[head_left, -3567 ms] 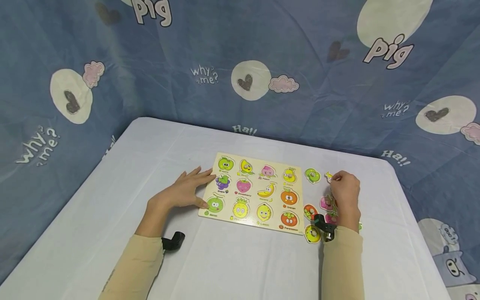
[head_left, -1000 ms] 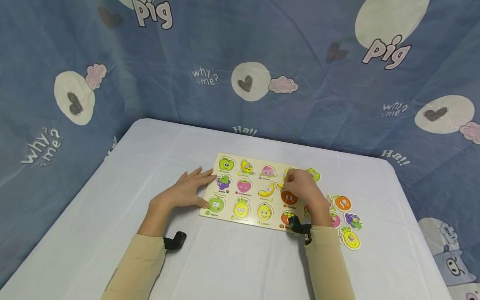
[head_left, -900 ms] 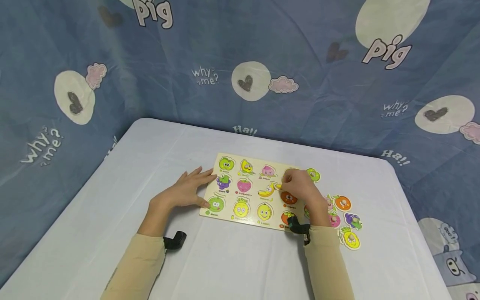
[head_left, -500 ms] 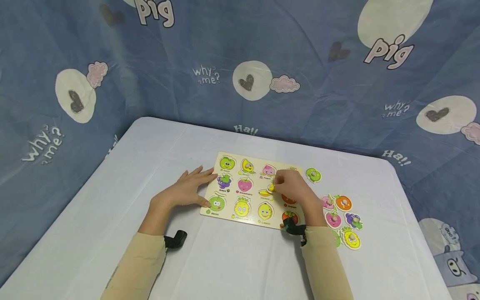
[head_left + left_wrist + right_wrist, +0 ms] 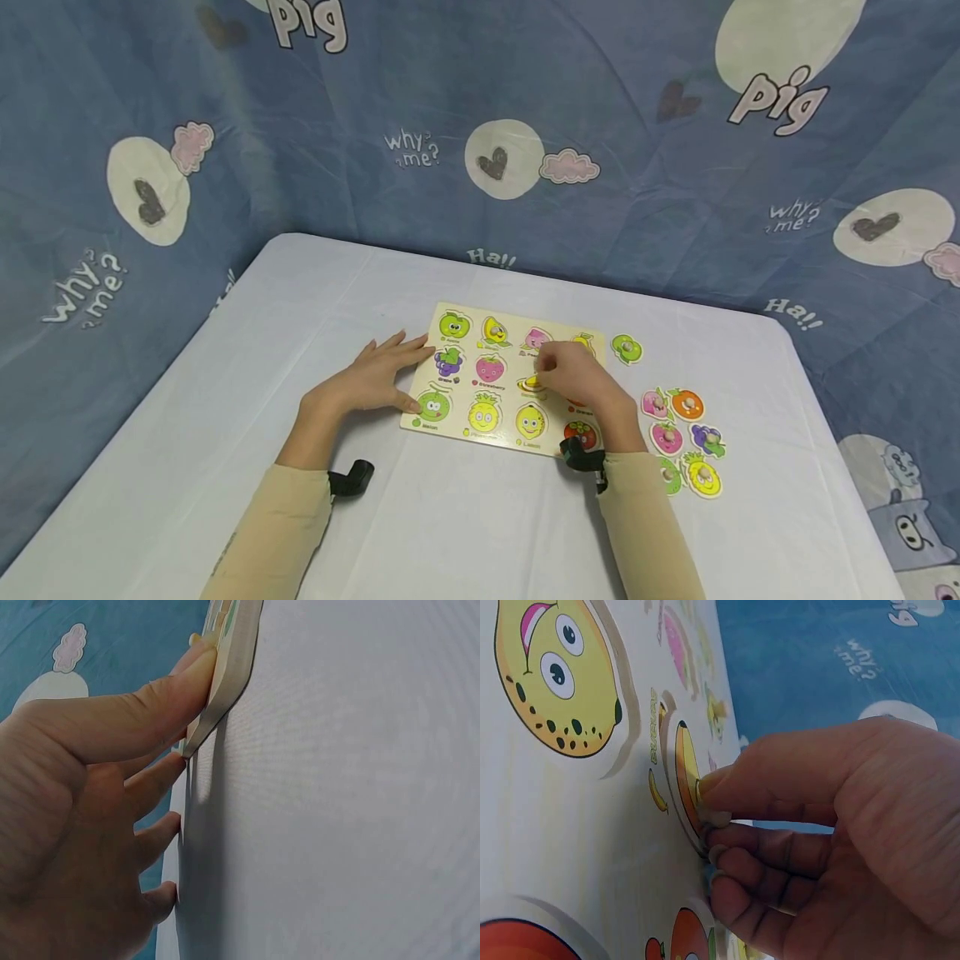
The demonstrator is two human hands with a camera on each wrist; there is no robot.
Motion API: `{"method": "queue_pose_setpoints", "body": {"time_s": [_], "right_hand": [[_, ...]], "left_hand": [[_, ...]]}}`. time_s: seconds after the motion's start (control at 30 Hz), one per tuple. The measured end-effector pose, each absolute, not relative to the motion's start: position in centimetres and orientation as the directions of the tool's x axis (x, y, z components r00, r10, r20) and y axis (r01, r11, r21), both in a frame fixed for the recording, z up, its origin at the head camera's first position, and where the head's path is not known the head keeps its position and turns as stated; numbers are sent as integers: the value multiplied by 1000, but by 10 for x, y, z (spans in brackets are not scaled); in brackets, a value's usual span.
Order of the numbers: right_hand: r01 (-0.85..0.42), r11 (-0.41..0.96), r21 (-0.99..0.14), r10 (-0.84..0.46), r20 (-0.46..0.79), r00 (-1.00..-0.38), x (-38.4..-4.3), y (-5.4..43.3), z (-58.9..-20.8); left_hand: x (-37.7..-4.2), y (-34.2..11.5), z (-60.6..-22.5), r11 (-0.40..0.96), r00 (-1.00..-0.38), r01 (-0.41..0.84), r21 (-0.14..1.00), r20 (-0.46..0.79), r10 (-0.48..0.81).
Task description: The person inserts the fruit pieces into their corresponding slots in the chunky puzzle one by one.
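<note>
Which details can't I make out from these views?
Banana piece: gripped part behind the right hand, head and right wrist views; whether it sits flush is unclear.
Orange picture: head view, mostly behind that hand; right wrist view, cut off by the bottom edge.
Board: left wrist view, face nearly edge-on and cut off by the top edge.
</note>
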State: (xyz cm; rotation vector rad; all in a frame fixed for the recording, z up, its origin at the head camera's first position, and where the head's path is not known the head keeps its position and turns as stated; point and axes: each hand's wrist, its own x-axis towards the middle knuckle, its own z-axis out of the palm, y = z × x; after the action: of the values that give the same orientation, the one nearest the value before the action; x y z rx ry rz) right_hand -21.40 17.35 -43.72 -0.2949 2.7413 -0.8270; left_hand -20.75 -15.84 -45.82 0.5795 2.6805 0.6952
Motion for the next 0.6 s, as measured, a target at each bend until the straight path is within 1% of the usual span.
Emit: {"method": "queue_pose_setpoints", "body": {"time_s": [0.6], "right_hand": [[-87,815,-573,-258,-223,-940,-211,173,-438]], "left_hand": [[-208,-158,-459,800,-871,301,518,-193,453]]}}
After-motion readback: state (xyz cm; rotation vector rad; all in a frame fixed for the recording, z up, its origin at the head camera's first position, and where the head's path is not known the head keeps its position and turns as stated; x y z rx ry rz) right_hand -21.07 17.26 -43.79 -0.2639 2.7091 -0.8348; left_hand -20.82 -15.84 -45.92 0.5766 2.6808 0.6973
